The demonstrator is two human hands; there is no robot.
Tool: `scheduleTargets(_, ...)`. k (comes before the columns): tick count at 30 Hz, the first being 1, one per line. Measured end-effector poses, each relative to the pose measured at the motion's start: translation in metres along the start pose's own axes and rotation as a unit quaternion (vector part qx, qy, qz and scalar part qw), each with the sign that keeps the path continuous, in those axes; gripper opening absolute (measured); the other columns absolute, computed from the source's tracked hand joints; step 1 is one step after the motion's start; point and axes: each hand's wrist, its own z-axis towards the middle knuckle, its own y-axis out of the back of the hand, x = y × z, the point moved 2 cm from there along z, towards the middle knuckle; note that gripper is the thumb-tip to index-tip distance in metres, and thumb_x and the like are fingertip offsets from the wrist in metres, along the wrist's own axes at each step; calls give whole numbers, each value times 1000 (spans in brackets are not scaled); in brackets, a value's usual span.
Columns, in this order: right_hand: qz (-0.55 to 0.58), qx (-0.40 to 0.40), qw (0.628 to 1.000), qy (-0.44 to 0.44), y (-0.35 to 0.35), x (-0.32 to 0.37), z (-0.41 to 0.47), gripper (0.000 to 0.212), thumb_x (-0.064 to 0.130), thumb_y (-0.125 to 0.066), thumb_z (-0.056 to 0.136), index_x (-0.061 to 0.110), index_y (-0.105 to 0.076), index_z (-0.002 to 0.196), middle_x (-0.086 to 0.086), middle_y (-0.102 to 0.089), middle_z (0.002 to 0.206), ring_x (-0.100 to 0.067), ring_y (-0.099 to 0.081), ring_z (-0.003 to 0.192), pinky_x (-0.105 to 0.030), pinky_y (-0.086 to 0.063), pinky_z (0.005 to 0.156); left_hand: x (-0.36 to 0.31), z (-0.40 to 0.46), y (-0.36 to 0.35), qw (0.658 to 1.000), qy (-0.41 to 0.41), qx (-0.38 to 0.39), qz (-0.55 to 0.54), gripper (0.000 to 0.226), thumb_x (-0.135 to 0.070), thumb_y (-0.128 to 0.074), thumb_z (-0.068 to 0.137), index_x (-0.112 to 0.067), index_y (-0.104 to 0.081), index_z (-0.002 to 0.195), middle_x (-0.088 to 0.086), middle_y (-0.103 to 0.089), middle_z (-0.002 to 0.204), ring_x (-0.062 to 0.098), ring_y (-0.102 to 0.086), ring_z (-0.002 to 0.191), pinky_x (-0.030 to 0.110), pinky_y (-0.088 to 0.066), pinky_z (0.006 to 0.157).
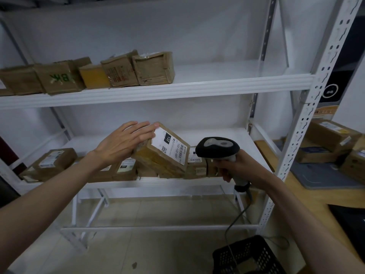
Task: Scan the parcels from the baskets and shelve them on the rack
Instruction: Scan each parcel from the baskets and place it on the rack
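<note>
The white rack [158, 89] runs off the frame's left edge, cutting off its parcels. At centre, the left hand [122, 144] lies with straight fingers against a tilted parcel [166, 151] on the lower shelf. The right hand [235, 165] grips a scanner [217, 148]. A black basket [246, 256], partly cropped, sits lower right on the tiled floor.

White rack [158, 90] holds cardboard parcels [118, 71] on its upper shelf, more parcels [49, 163] crowding the lower shelf [227, 135].
</note>
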Motion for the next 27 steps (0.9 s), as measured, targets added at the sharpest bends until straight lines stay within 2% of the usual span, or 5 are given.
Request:
scheduleTargets(4, -45, 7, 998, 31, 8, 24, 1, 30, 22, -69, 96, 13, -63, 123, -5, -72, 95, -15, -69, 79, -30, -56, 69, 7, 7, 5, 1000, 16, -16, -4, 110, -10, -94, 63, -22, -28, 150, 4, -26, 165, 32, -38, 144, 46, -31, 116)
scheduleTargets(10, -128, -3, 991, 28, 23, 57, 15, 26, 23, -73, 93, 9, -67, 114, -15, -72, 91, -32, -69, 81, -43, -60, 69, 19, 21, 20, 998, 38, -59, -3, 113, -19, -96, 62, -24, -27, 151, -10, -5, 169, 17, -19, 153, 36, -18, 121)
scheduleTargets(16, -137, 6, 990, 42, 33, 75, 21, 27, 17, -75, 90, 13, -65, 115, -15, -72, 93, -30, -72, 78, -31, -59, 56, 30, 29, 31, 994, 77, -78, 18, 111, -23, -96, 61, -21, -31, 151, -8, -7, 169, 8, -2, 155, 28, -2, 125)
scheduleTargets(23, 10, -90, 994, 69, 36, 86, 21, 20, 13, -73, 91, 24, -63, 105, -8, -69, 97, -9, -68, 71, -25, -59, 60, 30, 38, 52, 989, 102, -108, 21, 106, -20, -96, 60, -17, -37, 147, 4, -28, 164, 27, -30, 148, 26, -3, 124)
scheduleTargets(27, 13, -75, 994, 80, 43, 100, 25, 24, 10, -73, 90, 18, -65, 111, -7, -66, 102, -16, -65, 82, -26, -57, 63, 30, 54, 64, 986, 99, -134, 28, 100, -21, -93, 67, -18, -34, 147, 6, -30, 163, 29, -32, 148, 38, -17, 121)
